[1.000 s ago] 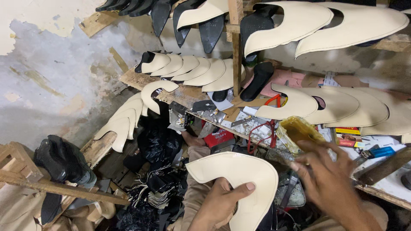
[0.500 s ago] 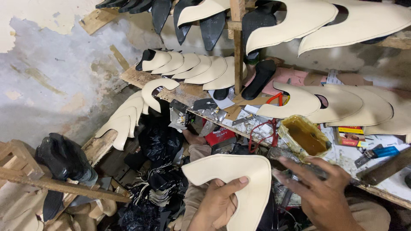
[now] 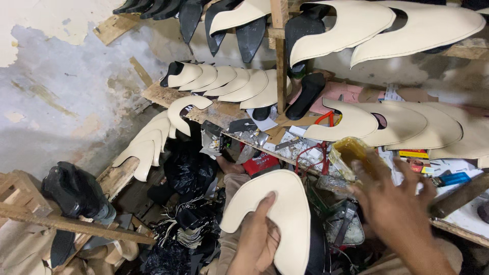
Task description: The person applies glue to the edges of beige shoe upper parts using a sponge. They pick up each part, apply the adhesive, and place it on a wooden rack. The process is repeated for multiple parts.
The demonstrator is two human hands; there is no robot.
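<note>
Cream leather shoe upper (image 3: 277, 219), smooth, curved, pinched in left hand (image 3: 257, 239) fingers, right hand (image 3: 400, 214) fingers spread, blurred.

Cream shoe upper (image 3: 282, 214) — amber glue pot (image 3: 351, 153) — black bags (image 3: 191, 170).

Lighting: even, moderately bright, from above; cream curved leather shoe uppers (image 3: 351, 28) well lit without glare. Shadows: deep among black plastic bags (image 3: 191, 170) (detail lost). Blur: right hand (image 3: 400, 209) motion-smeared; left hand (image 3: 260, 239) sharp. Slight bending at edges.
</note>
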